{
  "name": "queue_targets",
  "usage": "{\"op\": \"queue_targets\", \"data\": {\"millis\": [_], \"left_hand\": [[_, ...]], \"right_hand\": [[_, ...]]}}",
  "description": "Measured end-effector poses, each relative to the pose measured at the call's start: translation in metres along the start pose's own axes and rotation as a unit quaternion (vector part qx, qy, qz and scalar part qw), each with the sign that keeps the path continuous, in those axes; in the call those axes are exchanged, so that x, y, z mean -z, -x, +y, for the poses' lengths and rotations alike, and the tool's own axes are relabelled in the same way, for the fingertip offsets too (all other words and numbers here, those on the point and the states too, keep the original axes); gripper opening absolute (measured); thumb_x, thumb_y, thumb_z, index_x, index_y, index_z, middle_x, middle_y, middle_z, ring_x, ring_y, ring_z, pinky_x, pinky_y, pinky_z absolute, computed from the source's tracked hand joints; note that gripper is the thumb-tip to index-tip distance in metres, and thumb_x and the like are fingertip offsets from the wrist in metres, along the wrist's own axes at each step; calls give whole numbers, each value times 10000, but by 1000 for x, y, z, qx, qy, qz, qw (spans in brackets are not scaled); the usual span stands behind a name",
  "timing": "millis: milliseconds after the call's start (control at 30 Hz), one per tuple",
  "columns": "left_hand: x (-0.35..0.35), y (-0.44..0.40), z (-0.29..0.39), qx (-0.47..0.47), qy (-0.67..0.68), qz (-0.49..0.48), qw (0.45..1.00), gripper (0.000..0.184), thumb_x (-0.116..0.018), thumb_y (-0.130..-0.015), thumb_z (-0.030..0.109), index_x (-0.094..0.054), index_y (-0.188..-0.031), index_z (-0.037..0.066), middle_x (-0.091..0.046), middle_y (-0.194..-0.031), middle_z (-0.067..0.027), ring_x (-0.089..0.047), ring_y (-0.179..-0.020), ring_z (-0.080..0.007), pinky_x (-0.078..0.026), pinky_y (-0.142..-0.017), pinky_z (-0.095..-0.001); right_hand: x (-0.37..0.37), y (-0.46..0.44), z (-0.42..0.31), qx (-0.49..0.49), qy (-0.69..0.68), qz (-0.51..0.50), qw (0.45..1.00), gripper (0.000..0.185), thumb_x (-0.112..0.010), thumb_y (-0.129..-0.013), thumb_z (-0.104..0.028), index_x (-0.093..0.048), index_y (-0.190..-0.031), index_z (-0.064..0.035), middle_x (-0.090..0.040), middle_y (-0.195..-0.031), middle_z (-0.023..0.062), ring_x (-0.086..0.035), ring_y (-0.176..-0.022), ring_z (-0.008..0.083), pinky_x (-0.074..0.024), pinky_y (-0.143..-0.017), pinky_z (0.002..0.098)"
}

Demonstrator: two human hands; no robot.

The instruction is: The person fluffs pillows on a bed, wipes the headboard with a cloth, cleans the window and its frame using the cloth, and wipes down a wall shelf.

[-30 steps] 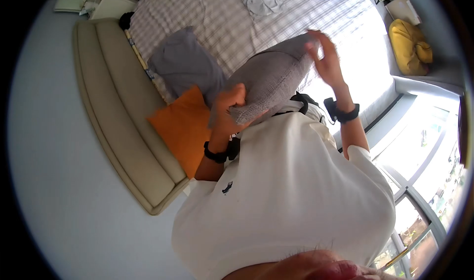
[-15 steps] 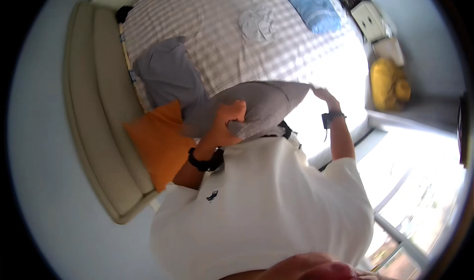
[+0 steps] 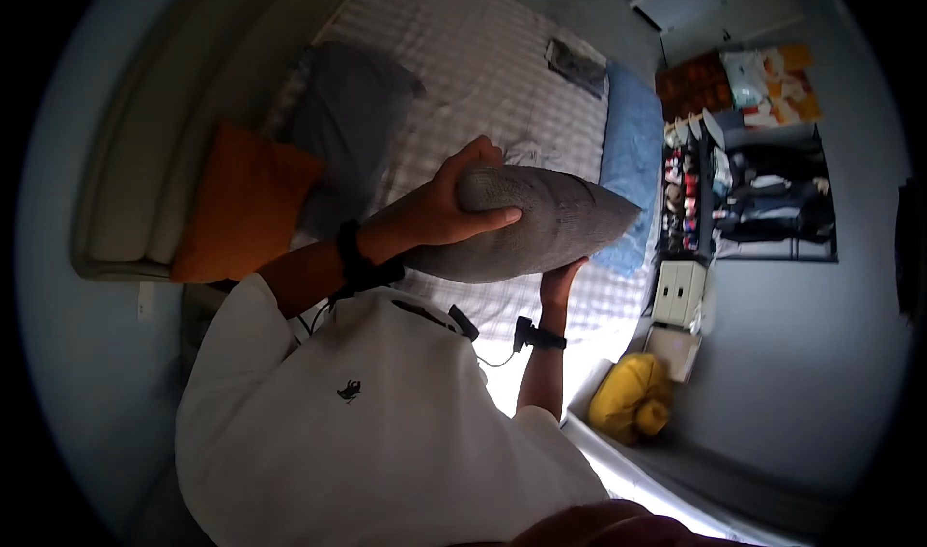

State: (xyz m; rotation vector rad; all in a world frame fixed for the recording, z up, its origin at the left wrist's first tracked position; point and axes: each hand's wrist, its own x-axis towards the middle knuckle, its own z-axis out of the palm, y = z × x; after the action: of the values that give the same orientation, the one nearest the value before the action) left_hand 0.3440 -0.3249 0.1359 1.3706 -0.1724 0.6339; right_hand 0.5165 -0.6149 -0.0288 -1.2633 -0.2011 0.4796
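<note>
A grey knitted cushion (image 3: 541,221) is held up in front of my chest, above the bed, its pointed corner toward the right. My left hand (image 3: 468,195) grips its left end, thumb pressed across the near face. Under the lower edge, my right hand (image 3: 560,275) supports the cushion, its fingers partly hidden behind it. Black bands with small devices are on both wrists. Left of the cushion, a dark grey-blue pillow (image 3: 352,122) lies on the bed, beside an orange cushion (image 3: 246,204) against the headboard.
The bed has a checked sheet (image 3: 454,45) and a beige padded headboard (image 3: 145,170). A folded blue quilt (image 3: 628,141) lies along the far side. Beyond stand a clothes rack (image 3: 777,195), a small white cabinet (image 3: 679,291) and a yellow bag (image 3: 630,397).
The view has turned, bringing the clothes rack into sight. The cushion is raised and tilted differently. My right hand has shifted from its corner to its lower edge.
</note>
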Motion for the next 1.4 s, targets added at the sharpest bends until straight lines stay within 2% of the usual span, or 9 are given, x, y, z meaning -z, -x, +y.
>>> {"op": "queue_targets", "data": {"millis": [100,333,600,833,1033,1100,1167,1267,1400], "left_hand": [[34,-8,-15,-102,-29,47,993,390,-754,-833,160,-477,-1098,86,-494,-960,-27,-528,-928,-126,-445,-811,-299],[130,55,-37,103,-310,177,928,777,-805,-781,325,-375,-1370,56,-457,-1317,-155,-417,-1294,-278,-393,-1036,-395],[51,41,12,48,-340,50,938,945,-848,-698,448,-336,-1367,19,-475,-1309,-241,-477,-1246,-316,-406,-1021,-405],[40,37,-3,140,-80,127,979,493,-845,-734,328,-558,-974,6,-627,-836,-97,-611,-831,-147,-484,-761,-291],[4,68,12,-16,-127,94,987,322,-805,-757,120,-493,-772,45,-485,-711,-30,-473,-704,-97,-401,-663,-284],[-1,70,28,-29,-129,84,988,328,-807,-751,108,-485,-769,48,-468,-706,-30,-463,-700,-102,-394,-661,-288],[1,74,44,-42,-148,70,986,335,-808,-745,96,-477,-767,51,-452,-701,-31,-454,-695,-107,-386,-659,-292],[5,81,62,-108,-127,126,978,347,-810,-734,66,-464,-759,66,-456,-730,-30,-446,-696,-117,-375,-661,-285],[4,83,84,-146,11,152,977,352,-807,-724,32,-462,-774,87,-473,-794,-13,-445,-747,-120,-359,-697,-279]], "right_hand": [[-5,-38,-28,80,94,16,992,831,-520,-919,-572,-246,-1482,-25,-317,-1514,121,-346,-1351,282,-259,-1128,417],[-139,-8,-125,228,318,67,918,288,-785,-804,-217,-697,-946,18,-701,-910,91,-643,-897,210,-474,-837,318],[-200,15,-123,552,552,-257,569,410,-827,-548,-150,-417,-564,-138,-398,-585,29,-415,-572,220,-290,-583,365],[-185,14,-110,538,545,-211,607,381,-805,-704,-298,-488,-617,-104,-477,-659,44,-471,-657,233,-333,-623,371],[-139,-26,-91,562,438,1,702,309,-628,-920,-304,-591,-1003,-9,-584,-828,121,-538,-770,278,-427,-732,384],[-96,-32,-70,342,383,26,858,363,-555,-959,-280,-543,-1150,29,-603,-917,146,-557,-835,292,-447,-795,380],[-58,-24,-67,64,516,-110,847,522,-676,-865,-199,-472,-1280,44,-577,-1168,224,-580,-1077,291,-456,-923,368],[-53,-16,-31,104,603,-309,728,690,-794,-731,-149,-460,-1308,28,-521,-1317,257,-495,-1265,334,-398,-1053,402],[-35,-27,18,-16,408,-340,847,855,-867,-683,-209,-424,-1381,6,-481,-1402,170,-413,-1328,288,-332,-1101,401]]}}
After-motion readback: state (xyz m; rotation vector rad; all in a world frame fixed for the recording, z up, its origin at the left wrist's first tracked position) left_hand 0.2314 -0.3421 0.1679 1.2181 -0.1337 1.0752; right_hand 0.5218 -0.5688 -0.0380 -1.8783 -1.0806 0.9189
